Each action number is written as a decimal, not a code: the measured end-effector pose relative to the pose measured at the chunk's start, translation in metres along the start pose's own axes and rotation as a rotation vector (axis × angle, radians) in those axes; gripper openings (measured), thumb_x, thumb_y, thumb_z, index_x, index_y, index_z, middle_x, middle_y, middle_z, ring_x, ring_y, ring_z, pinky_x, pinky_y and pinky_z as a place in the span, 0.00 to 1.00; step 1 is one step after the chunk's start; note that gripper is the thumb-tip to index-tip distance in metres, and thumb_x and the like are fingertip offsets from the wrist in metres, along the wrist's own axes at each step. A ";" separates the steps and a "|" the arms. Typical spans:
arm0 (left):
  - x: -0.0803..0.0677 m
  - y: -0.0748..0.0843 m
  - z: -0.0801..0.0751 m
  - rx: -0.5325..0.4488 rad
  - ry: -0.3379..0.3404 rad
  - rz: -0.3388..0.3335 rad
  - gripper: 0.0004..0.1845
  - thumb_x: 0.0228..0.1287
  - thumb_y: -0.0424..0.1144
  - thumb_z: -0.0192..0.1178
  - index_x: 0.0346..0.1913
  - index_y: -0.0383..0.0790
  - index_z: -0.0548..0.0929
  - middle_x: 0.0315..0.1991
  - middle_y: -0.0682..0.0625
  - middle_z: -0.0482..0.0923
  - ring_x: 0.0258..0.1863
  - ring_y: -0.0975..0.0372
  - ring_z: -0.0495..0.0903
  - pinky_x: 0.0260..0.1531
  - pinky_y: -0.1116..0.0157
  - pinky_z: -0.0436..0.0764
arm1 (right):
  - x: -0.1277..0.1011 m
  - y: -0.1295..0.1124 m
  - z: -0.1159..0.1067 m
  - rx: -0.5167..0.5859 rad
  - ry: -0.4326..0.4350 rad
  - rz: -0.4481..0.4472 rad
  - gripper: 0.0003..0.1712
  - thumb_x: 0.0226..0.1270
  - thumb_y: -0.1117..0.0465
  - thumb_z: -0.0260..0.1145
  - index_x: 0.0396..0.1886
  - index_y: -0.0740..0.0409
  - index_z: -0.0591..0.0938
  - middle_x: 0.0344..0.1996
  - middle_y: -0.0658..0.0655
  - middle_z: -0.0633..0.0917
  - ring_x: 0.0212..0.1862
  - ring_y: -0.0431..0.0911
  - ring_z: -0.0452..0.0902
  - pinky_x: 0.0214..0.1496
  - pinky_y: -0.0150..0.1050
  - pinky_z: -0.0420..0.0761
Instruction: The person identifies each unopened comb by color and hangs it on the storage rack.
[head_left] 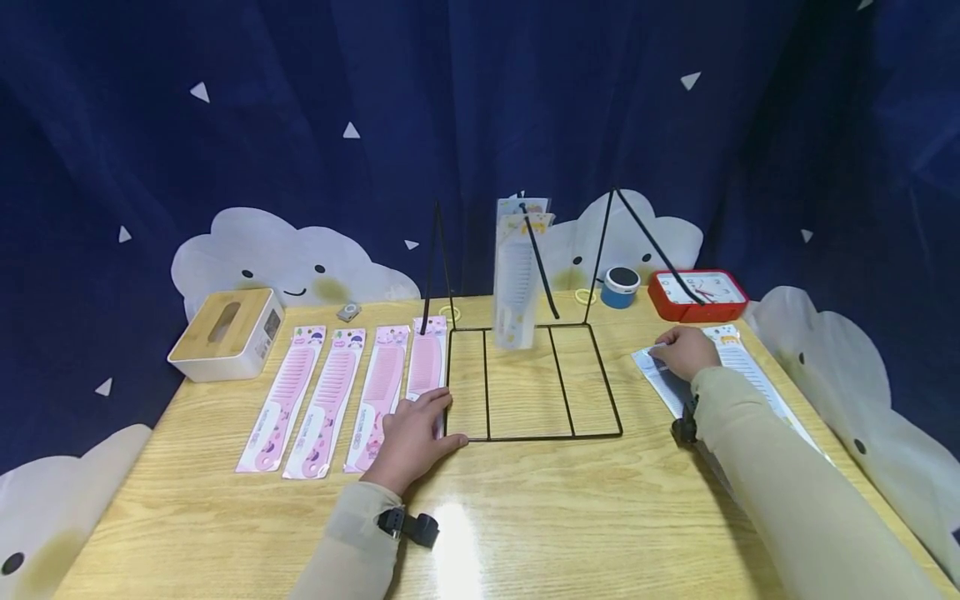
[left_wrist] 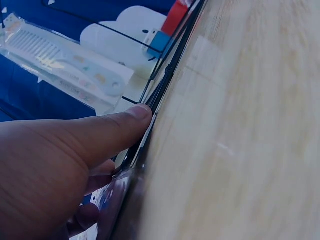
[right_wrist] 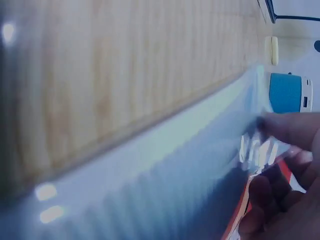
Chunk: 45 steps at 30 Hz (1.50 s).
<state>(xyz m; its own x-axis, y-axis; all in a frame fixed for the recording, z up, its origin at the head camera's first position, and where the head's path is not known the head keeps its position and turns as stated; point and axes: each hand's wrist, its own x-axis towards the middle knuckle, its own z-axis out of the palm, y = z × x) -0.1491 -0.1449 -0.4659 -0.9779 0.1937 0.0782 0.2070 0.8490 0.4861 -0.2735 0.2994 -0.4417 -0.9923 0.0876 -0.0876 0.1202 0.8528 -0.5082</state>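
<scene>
both hands low on the bench
left hand (head_left: 415, 433) lies flat on one of four pink combs (head_left: 324, 400), grip relaxed; right hand (head_left: 684, 350) pinches a packaged white comb (head_left: 738, 360).

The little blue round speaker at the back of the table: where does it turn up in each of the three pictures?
Head view: the blue speaker stands at the back of the table, right of centre, beside the red clock.
Left wrist view: a small blue block at top centre, beyond the black wire rack.
Right wrist view: a blue block at the right edge, above the fingers.
Shared landmark: the red clock next to it.
</scene>
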 end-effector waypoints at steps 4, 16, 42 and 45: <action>0.001 0.000 0.000 0.001 0.004 0.007 0.39 0.55 0.58 0.72 0.67 0.42 0.77 0.71 0.52 0.70 0.54 0.51 0.72 0.44 0.50 0.66 | -0.004 -0.006 0.000 0.043 0.048 -0.028 0.16 0.67 0.57 0.60 0.44 0.67 0.79 0.38 0.64 0.82 0.40 0.56 0.74 0.42 0.45 0.72; 0.002 -0.001 0.002 -0.009 0.010 0.009 0.38 0.55 0.57 0.73 0.67 0.42 0.78 0.71 0.52 0.70 0.56 0.50 0.72 0.45 0.48 0.66 | -0.020 -0.044 -0.001 0.202 0.163 -0.147 0.15 0.70 0.60 0.63 0.48 0.68 0.79 0.41 0.64 0.79 0.43 0.55 0.71 0.45 0.44 0.69; 0.001 0.000 0.001 -0.021 0.008 -0.006 0.39 0.55 0.57 0.73 0.67 0.43 0.78 0.71 0.53 0.70 0.56 0.50 0.71 0.47 0.47 0.65 | -0.103 -0.149 -0.026 0.488 0.156 -0.405 0.10 0.68 0.60 0.69 0.43 0.60 0.82 0.33 0.57 0.82 0.32 0.45 0.71 0.32 0.32 0.71; 0.001 0.000 0.001 -0.019 0.009 -0.005 0.39 0.55 0.57 0.73 0.67 0.42 0.78 0.71 0.53 0.70 0.56 0.50 0.71 0.47 0.47 0.66 | -0.114 -0.159 -0.028 0.543 0.136 -0.440 0.09 0.68 0.62 0.70 0.42 0.62 0.82 0.33 0.57 0.83 0.32 0.44 0.72 0.32 0.31 0.72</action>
<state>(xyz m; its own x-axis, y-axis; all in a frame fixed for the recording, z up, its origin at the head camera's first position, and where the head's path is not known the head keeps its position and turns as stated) -0.1496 -0.1442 -0.4672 -0.9792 0.1849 0.0834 0.2016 0.8404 0.5031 -0.1807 0.1684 -0.3269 -0.9428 -0.1121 0.3139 -0.3298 0.4498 -0.8300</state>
